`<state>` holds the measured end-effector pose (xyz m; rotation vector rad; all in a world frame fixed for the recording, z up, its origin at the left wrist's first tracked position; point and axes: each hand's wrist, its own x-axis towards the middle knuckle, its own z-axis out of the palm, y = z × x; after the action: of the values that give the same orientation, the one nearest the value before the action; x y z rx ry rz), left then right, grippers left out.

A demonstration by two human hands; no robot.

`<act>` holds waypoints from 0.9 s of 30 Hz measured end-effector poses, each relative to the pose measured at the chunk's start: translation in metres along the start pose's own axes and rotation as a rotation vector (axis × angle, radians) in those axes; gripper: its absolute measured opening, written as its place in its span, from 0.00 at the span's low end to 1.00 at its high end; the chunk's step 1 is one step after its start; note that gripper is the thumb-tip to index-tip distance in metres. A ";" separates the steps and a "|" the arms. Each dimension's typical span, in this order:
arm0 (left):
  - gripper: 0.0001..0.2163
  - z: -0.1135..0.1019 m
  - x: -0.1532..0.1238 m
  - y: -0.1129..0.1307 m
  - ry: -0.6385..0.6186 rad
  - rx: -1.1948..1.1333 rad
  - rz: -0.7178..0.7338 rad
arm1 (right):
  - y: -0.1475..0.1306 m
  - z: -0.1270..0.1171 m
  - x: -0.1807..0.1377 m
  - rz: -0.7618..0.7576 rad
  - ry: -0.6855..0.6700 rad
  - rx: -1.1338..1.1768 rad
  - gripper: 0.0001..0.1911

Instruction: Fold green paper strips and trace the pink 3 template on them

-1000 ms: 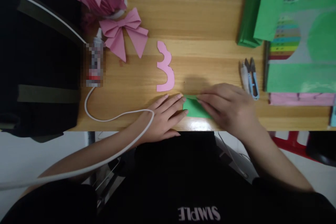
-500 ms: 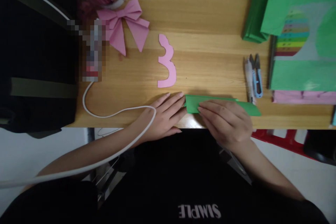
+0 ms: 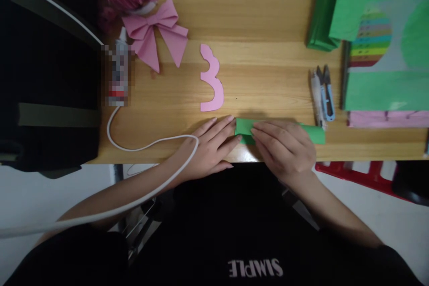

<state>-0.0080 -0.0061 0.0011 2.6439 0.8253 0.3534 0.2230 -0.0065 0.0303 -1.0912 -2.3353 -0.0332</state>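
The left hand (image 3: 211, 147) lay palm down at the near edge of the desk (image 3: 261, 62), open, its fingers a little apart and gripping nothing, with fingertips at the left end of a folded green paper strip (image 3: 244, 124). The right hand (image 3: 284, 145) was nearly closed, fingers bunched, its tips on the strip near that end; the strip ran on beneath it and showed again beyond its right side. Past the left hand's fingers lay a pink paper numeral 3 (image 3: 218, 91), and farther off to that hand's left a pink paper bow (image 3: 167, 12) and a blurred tube (image 3: 119, 73). A white cable (image 3: 150, 194) crossed over the left forearm in view. Thread snips (image 3: 330, 98) lay just beyond the right hand, with a green paper pack (image 3: 385, 91) farther right.
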 end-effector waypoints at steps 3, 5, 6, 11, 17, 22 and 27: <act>0.28 0.000 -0.001 0.002 0.013 0.106 0.003 | 0.000 0.000 -0.002 -0.016 0.024 0.010 0.09; 0.27 0.000 -0.001 0.003 0.019 0.140 -0.004 | 0.000 0.000 -0.005 -0.025 0.027 0.034 0.08; 0.26 0.000 -0.002 0.004 0.021 0.146 -0.003 | -0.001 0.001 -0.007 -0.023 0.019 0.046 0.08; 0.25 0.001 -0.002 0.003 0.036 0.160 0.006 | -0.005 0.009 -0.020 0.014 -0.001 0.054 0.10; 0.27 -0.002 -0.002 0.003 0.023 0.155 -0.008 | -0.006 0.018 -0.034 0.035 -0.002 0.008 0.12; 0.26 -0.005 -0.001 0.005 0.047 0.155 -0.020 | -0.004 0.014 -0.033 -0.023 -0.035 0.004 0.12; 0.28 -0.010 0.001 0.006 -0.053 0.196 0.001 | -0.003 0.010 -0.032 -0.027 -0.091 0.013 0.11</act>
<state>-0.0073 -0.0076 0.0125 2.8199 0.8830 0.2117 0.2325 -0.0282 0.0070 -1.0763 -2.4277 0.0217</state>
